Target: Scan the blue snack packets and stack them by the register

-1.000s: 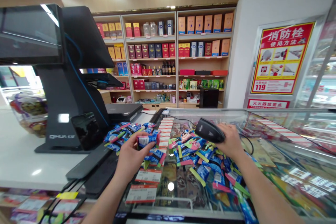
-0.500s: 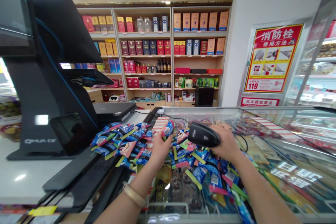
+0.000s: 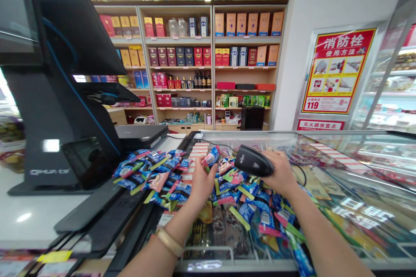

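our right hand (image 3: pixel 280 174) gripping a scanner (image 3: pixel 253 161), nose pointing left, our left hand (image 3: pixel 201 186) pinching a packet (image 3: pixel 211 156), glass case (image 3: pixel 328 149) beneath, shelves (image 3: pixel 182 65) far

A black point-of-sale terminal (image 3: pixel 65 108) with an angled screen stands on a white counter (image 3: pixel 32 212), beside a closed black laptop (image 3: pixel 141 135). Behind them, tall wooden shelving (image 3: pixel 178 40) holds boxed liquor and dark wine bottles (image 3: pixel 202 81). On a white wall to the right hangs a red-and-yellow fire hydrant instruction poster (image 3: pixel 336 71), next to a glass-fronted display case (image 3: pixel 386 91) of packaged goods.
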A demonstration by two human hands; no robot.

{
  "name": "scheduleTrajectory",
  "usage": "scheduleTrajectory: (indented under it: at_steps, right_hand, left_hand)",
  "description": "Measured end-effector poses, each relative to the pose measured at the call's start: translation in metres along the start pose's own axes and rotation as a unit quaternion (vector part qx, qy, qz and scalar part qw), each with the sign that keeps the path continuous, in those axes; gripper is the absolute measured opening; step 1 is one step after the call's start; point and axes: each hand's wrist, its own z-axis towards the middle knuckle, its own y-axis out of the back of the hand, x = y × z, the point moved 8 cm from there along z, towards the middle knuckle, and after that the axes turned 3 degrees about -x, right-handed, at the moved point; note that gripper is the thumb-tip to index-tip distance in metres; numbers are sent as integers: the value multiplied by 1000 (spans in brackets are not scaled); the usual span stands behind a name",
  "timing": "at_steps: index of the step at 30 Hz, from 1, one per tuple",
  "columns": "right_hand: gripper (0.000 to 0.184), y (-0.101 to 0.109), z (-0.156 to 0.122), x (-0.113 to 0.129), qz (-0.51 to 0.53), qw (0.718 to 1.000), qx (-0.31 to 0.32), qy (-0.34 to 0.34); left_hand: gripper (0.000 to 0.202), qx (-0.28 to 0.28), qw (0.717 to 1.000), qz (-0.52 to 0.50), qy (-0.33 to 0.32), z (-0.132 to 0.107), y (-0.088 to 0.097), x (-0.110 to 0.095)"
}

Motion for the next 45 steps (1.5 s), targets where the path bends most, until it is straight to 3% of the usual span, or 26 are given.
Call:
scheduleTrajectory:
  at_steps: [6,10,12,15,18,22,24,27,28,30,33,38,42,45]
  right_hand:
    - [22,12,-5,-25,-40,996,-77,-33]
    - [25,12,-6,-26,-44,995,-85,-29]
    - [25,12,-5,-23,-47,995,-86,-20]
    - [25,12,-5,-20,-54,995,-85,-13]
    - [26,13,-6,-20,-55,994,-92,-11]
    - [29,12,-8,-22,-59,994,-94,-13]
    - [30,11,-8,-22,-61,994,-90,-13]
    - [30,10,-7,-22,-61,994,-88,-14]
    - [31,10,-7,-22,-61,994,-89,-15]
    - [31,10,-7,-22,-61,994,-87,-14]
    - [30,9,-8,-23,-65,994,-85,-11]
    - [30,5,-8,-23,-73,995,-63,-18]
    - [31,6,-8,-22,-72,995,-63,-16]
    - [31,8,-7,-22,-67,994,-81,-7]
  left_hand:
    - [17,63,986,102,-112,-7,-27,-17]
    - [44,220,955,141,-142,-24,-49,-21]
    - [55,273,939,155,-140,-31,-51,-25]
    - [69,287,930,173,-153,-32,-43,-37]
    - [78,259,929,203,-171,-19,-23,-47]
    - [56,214,924,301,-97,10,20,-41]
    - [60,252,878,405,-35,15,38,-30]
    - [80,355,765,533,64,7,57,-10]
    - [83,380,740,549,77,3,60,-7]
    - [82,409,722,554,73,-3,60,-4]
    - [69,392,743,539,60,-2,59,3]
    - [34,236,868,434,51,17,61,4]
    - [34,136,959,238,75,24,53,-9]
    - [39,65,986,46,148,23,47,-8]
